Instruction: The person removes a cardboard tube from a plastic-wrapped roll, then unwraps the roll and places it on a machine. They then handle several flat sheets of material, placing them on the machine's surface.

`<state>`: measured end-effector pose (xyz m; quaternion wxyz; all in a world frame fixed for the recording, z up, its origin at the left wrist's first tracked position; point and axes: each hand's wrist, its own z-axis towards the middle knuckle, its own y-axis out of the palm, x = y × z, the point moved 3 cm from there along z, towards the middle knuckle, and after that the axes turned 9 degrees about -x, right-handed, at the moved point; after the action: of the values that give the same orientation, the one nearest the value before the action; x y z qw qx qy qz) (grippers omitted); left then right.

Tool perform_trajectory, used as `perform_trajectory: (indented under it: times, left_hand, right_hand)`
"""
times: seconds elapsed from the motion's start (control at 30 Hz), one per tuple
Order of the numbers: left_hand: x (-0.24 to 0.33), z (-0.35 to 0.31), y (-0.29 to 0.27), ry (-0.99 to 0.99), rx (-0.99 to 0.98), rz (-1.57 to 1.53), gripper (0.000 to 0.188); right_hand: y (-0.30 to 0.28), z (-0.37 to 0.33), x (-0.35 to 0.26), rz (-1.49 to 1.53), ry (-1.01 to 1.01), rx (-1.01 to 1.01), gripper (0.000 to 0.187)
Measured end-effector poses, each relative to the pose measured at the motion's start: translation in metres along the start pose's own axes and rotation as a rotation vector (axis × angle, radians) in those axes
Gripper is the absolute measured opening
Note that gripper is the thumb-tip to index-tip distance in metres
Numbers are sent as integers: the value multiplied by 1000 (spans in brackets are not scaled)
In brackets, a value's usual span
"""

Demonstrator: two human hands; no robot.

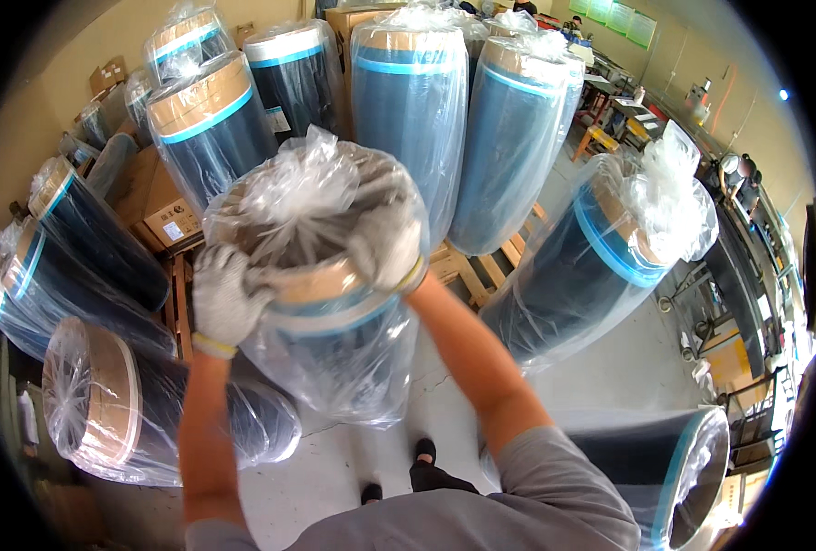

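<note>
In front of me stands a large dark cylindrical roll [339, 358] in clear plastic wrap, with a brown band and blue and white tape near its top. The plastic is gathered into a crumpled knot [307, 179] above the hollow top. My left hand [229, 301], in a pale knit glove, grips the left side of the roll's upper rim through the plastic. On the right side of that rim, my right hand [388, 248], gloved the same way, is closed over the edge. Its fingertips are partly blurred.
A similar wrapped roll [582, 266] leans at right; another roll [651, 468] lies at lower right. One more roll [114, 395] lies at left. Several upright rolls stand behind on wooden pallets [481, 275], near a cardboard box [164, 216]. A person [738, 179] is at the far right.
</note>
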<state>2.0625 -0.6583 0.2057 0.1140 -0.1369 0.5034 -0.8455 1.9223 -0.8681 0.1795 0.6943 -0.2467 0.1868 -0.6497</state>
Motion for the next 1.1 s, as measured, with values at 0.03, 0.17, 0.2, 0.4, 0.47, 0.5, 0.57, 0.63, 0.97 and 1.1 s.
perform_trajectory:
  times: [0.03,0.17,0.2,0.4,0.47,0.5,0.57,0.63,0.97,1.1]
  left_hand:
    - [18,17,7,-67,-4,11,42]
    - [91,79,43,-97,172,51,45]
    - [99,91,56,-53,141,8,45]
    - [101,91,80,169,178,-58,40]
    - [127,92,82,243,-19,-202,27]
    - [153,92,79,242,-92,-200,22]
    - [201,74,86,335,-34,-194,16]
    - [247,58,104,352,92,-221,13]
    - [324,29,93,655,64,-417,24]
    - [319,54,105,568,-4,-341,27]
  right_hand:
    - [2,1,33,-31,6,-113,16]
    - [-3,-3,136,-361,202,-100,21]
    - [-2,-9,153,-283,340,-150,20]
    - [-41,-44,92,-160,400,-243,35]
    - [-74,-68,115,-114,425,-307,42]
    - [-95,-86,122,-77,406,-325,45]
    - [-130,-118,127,-26,365,-317,49]
    - [-163,-140,107,-19,424,-351,51]
    - [-246,-223,24,-225,677,-169,47]
    - [-241,-211,27,-328,762,-239,44]
